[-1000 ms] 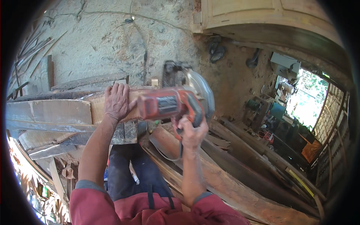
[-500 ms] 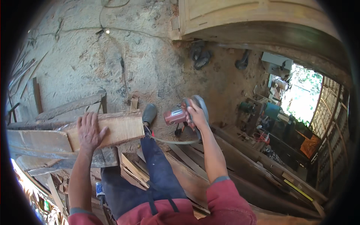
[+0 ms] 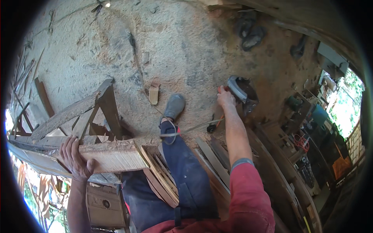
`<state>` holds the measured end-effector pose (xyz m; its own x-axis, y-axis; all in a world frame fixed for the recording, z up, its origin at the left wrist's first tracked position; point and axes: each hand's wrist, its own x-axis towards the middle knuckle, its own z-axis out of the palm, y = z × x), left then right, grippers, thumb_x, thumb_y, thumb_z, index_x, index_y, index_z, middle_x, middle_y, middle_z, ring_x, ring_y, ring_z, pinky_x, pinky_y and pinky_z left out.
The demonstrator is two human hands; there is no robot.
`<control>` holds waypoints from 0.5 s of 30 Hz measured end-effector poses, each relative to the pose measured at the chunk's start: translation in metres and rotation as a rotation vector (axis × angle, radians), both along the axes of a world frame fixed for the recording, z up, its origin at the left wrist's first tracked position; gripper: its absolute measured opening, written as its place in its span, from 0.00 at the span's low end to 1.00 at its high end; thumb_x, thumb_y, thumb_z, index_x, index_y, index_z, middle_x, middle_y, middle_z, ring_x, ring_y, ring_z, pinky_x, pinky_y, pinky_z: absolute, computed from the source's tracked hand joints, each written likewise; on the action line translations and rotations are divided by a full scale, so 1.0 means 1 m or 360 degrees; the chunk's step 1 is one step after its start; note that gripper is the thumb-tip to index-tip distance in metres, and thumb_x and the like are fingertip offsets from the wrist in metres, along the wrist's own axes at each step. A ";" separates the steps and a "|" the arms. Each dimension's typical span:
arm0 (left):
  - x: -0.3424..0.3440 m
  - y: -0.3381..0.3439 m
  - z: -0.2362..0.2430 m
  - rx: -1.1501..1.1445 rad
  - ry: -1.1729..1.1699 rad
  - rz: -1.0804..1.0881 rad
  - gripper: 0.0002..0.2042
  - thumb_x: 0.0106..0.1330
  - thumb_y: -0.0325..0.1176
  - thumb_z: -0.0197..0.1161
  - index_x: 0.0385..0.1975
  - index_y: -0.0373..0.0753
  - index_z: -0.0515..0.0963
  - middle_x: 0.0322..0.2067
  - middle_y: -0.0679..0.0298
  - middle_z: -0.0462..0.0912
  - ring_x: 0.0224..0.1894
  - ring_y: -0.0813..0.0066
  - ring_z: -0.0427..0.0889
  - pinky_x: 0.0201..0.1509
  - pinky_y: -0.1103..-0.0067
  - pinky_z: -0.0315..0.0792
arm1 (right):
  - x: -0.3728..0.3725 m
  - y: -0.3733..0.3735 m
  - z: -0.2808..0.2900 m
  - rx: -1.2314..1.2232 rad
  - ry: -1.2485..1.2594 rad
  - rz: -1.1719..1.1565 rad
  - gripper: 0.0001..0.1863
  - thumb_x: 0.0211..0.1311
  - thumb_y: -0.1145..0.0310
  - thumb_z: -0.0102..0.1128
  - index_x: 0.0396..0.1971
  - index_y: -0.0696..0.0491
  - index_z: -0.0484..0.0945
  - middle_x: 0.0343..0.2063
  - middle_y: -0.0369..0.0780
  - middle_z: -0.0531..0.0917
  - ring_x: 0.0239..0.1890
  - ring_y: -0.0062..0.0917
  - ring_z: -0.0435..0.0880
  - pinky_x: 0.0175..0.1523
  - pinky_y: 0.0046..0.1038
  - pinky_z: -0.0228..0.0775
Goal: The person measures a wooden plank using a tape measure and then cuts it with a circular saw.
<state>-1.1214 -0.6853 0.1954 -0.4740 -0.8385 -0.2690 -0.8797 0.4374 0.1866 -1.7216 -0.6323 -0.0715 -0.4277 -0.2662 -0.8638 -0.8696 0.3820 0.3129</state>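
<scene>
My left hand (image 3: 75,159) is closed over the near part of a thick wooden board (image 3: 116,157), thumb on the near face and fingers over the top. Sawdust and rough bark line the board's upper edge, and its right end sticks out past the bench. Out to the right, over the floor, my right hand (image 3: 226,98) curls at the side of a circular saw (image 3: 237,90) with a rounded grey guard. The saw is turned so that most of its body and handle are hidden. A pale cord (image 3: 186,130) loops across my leg.
A rough timber trestle (image 3: 107,106) stands beyond the board. Loose planks (image 3: 211,159) lie by my legs, with long beams at the right. A small wood offcut (image 3: 154,94) is on the sandy floor near my boot (image 3: 175,106). Dark shoes (image 3: 252,37) lie farther off.
My right hand has swung the saw out to the right and turned it, guard now uppermost. The board has tipped so its sawdust-covered edge shows. The whole view has shifted.
</scene>
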 end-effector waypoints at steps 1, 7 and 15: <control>-0.001 -0.001 -0.003 0.0000 0.0009 -0.0013 0.33 0.72 0.60 0.42 0.59 0.33 0.67 0.55 0.45 0.74 0.60 0.44 0.72 0.65 0.53 0.60 | -0.006 0.004 -0.011 -0.0023 0.0031 0.0035 0.32 0.70 0.52 0.52 0.73 0.38 0.58 0.62 0.53 0.73 0.63 0.51 0.74 0.65 0.50 0.67; 0.001 0.001 -0.003 0.0000 0.0018 0.0020 0.36 0.71 0.64 0.42 0.57 0.33 0.69 0.53 0.46 0.76 0.57 0.45 0.76 0.64 0.53 0.62 | 0.005 0.008 -0.045 0.0011 0.0039 0.0132 0.32 0.71 0.54 0.50 0.73 0.38 0.55 0.61 0.55 0.72 0.60 0.52 0.77 0.61 0.51 0.70; 0.009 0.005 0.010 0.0010 -0.0015 0.0077 0.36 0.72 0.65 0.40 0.55 0.32 0.70 0.52 0.45 0.78 0.55 0.43 0.77 0.63 0.51 0.62 | 0.176 0.005 -0.100 -0.0846 -0.0726 0.0536 0.30 0.65 0.56 0.56 0.66 0.46 0.67 0.58 0.50 0.72 0.63 0.44 0.70 0.61 0.49 0.68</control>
<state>-1.1126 -0.6804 0.2055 -0.4305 -0.8585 -0.2787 -0.9014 0.3933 0.1812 -1.5457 -0.6269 -0.1719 0.1169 -0.7467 -0.6548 -0.9641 0.0729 -0.2552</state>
